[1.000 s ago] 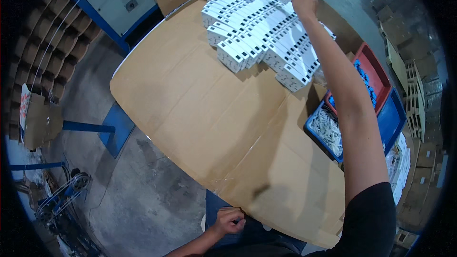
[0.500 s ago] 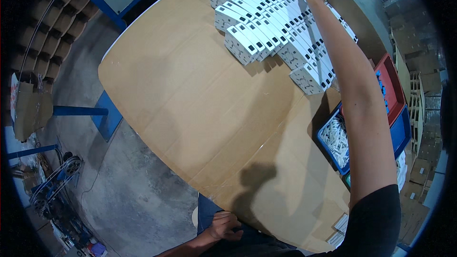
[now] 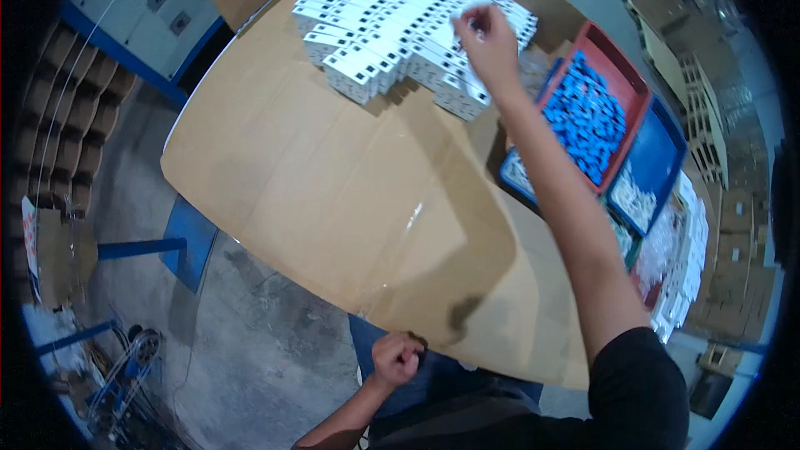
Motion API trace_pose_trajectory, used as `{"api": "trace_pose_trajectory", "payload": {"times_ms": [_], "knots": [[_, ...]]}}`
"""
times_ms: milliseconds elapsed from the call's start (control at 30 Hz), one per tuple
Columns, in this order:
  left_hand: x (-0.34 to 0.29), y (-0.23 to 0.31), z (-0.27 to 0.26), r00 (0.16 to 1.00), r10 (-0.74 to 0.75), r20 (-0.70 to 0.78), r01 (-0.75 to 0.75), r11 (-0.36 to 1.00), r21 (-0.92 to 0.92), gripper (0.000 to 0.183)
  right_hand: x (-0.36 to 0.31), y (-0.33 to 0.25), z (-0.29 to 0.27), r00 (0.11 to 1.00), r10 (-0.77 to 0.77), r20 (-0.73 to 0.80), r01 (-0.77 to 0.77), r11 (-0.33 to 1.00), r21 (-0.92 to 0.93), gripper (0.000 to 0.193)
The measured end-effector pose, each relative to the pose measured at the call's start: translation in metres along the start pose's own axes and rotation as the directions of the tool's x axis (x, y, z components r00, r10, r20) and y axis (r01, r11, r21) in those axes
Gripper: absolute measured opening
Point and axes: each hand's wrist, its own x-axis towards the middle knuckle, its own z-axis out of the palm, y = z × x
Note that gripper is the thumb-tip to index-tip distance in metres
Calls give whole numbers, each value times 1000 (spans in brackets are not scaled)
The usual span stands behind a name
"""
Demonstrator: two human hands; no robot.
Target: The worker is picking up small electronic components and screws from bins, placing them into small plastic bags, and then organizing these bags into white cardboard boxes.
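Small white boxes [image 3: 358,71] with dark square marks stand packed in slanting rows at the table's far side. My right arm reaches over them, and my right hand [image 3: 490,43] hangs above the near right rows with thumb and fingers curled together. Whatever those fingers hold, if anything, is too small or hidden to name. Close to my body, my left hand [image 3: 397,358] is curled into a loose fist by the table's near edge, with nothing showing in it.
Cardboard covers the table [image 3: 333,192]. On the right stand a red tray [image 3: 637,87] of blue small parts and a blue tray [image 3: 671,146] with white pieces. Another blue tray [image 3: 518,192] is partly behind my forearm. A blue-framed cabinet [image 3: 142,8] stands at far left.
My right hand has drawn back from the far rows of boxes toward me. The view has shifted to the right, bringing the tray of blue parts into sight. My left hand stays curled near my body.
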Motion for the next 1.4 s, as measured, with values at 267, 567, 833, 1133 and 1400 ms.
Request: {"api": "trace_pose_trajectory", "payload": {"times_ms": [267, 567, 833, 1133, 1400], "knots": [[43, 206, -35, 983, 119, 139, 106, 248, -963, 29, -357, -103, -203, 617, 779, 110, -777, 583, 238, 9], [39, 351, 5, 604, 780, 164, -9, 213, -977, 30, -470, -140, -254, 600, 799, 50, -761, 550, 345, 6], [-6, 377, 53, 498, 843, 204, -612, 509, -605, 29, -490, -127, -269, 687, 726, 21, -664, 616, 425, 8], [-23, 380, 114, 437, 893, 112, -51, 149, -988, 36, -490, -126, -276, 690, 722, 51, -654, 592, 472, 6], [-20, 386, 137, 433, 901, -4, -241, 111, -964, 33, -487, -129, -283, 681, 732, 21, -634, 576, 516, 6]]}}
